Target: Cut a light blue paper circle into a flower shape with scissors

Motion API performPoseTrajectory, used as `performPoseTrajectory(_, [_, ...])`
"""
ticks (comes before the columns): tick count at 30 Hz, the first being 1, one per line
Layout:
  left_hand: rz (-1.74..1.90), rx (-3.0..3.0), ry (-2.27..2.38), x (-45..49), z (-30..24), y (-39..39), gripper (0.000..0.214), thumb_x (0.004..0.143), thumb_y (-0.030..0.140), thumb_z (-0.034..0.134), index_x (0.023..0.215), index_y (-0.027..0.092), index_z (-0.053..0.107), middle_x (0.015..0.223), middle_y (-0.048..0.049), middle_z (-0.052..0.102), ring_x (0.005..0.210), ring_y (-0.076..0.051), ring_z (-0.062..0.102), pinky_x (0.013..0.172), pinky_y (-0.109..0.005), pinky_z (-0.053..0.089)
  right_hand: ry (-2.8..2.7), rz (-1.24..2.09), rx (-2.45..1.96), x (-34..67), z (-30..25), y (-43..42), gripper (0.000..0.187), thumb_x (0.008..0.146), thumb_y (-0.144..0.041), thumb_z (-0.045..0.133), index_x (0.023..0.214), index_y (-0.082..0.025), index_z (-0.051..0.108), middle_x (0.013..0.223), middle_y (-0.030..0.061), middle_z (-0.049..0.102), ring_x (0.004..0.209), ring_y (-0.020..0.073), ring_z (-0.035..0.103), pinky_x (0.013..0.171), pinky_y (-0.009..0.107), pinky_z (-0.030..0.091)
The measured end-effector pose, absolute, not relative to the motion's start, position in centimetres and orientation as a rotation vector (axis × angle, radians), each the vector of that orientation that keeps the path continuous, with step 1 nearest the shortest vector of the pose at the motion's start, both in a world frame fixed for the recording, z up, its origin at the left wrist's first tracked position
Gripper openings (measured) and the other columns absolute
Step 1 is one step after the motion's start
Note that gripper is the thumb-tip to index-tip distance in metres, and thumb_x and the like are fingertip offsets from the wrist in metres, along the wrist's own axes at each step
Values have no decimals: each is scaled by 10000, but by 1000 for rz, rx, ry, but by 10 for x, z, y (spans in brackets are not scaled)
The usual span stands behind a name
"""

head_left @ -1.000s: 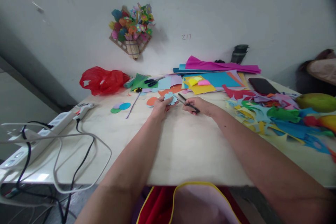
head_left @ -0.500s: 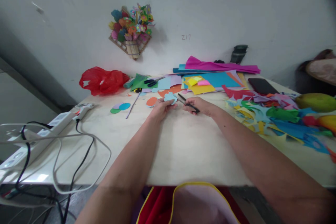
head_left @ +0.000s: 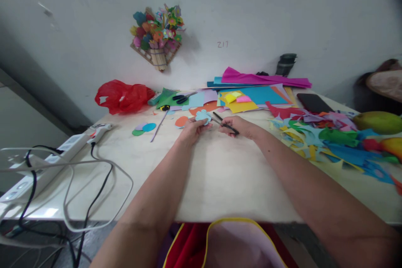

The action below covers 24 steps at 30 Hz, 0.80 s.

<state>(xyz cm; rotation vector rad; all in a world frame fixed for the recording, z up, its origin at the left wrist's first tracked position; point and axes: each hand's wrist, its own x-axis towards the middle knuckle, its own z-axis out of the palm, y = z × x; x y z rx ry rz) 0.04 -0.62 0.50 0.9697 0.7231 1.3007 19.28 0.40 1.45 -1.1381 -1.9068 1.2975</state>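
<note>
Over the middle of the table, my left hand (head_left: 194, 130) pinches a light blue paper flower (head_left: 203, 115) with scalloped edges. My right hand (head_left: 234, 127) is closed around a black tool (head_left: 230, 129) that looks like scissors or a craft knife with a thin metal part. Its tip reaches to the right edge of the flower. Just left of my left hand lies an orange paper circle (head_left: 181, 122). Farther left, green, lilac and blue paper circles (head_left: 148, 127) overlap beside a thin purple strip (head_left: 158, 126).
Dark-handled scissors (head_left: 181, 98) lie on paper behind. Coloured sheets (head_left: 266, 94) are stacked at the back, with a phone (head_left: 314, 103) nearby. Paper scraps (head_left: 339, 138) heap at the right. A red plastic bag (head_left: 124, 96) and a power strip (head_left: 47, 163) with looping cables occupy the left.
The light blue paper flower has tilted or turned very slightly in my left hand. Both hands keep their places.
</note>
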Motion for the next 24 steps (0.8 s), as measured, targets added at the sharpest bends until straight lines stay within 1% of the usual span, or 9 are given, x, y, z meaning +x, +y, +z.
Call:
performPoseTrajectory(7, [1282, 988, 713, -1, 3, -5, 183, 644, 114, 649, 818, 65, 628, 805, -114, 681, 627, -143, 644, 661, -242, 526, -1899, 1320, -1127, 193, 13, 4, 311, 617, -396, 683, 728, -138, 548, 444, -36, 485, 357, 53, 396, 352, 177, 303])
performPoseTrajectory(11, [1286, 990, 726, -1, 3, -5, 167, 651, 114, 645, 810, 66, 629, 815, -117, 681, 625, -144, 643, 681, -254, 528, -1907, 1315, -1100, 193, 14, 4, 299, 619, -377, 685, 733, -137, 548, 442, -38, 483, 357, 53, 398, 350, 176, 298])
performPoseTrajectory(17, [1286, 983, 717, -1, 4, -6, 145, 653, 108, 643, 793, 70, 632, 795, -110, 680, 621, -146, 642, 668, -256, 531, -1920, 1305, -1114, 193, 16, 3, 309, 611, -377, 691, 743, -130, 560, 447, -36, 486, 363, 53, 403, 356, 178, 302])
performPoseTrajectory(24, [1290, 979, 722, -1, 3, -4, 163, 643, 116, 655, 796, 68, 631, 796, -110, 680, 632, -153, 646, 698, -273, 529, -1910, 1309, -1121, 193, 15, 4, 314, 599, -375, 694, 745, -129, 564, 453, -33, 496, 361, 53, 408, 354, 179, 298])
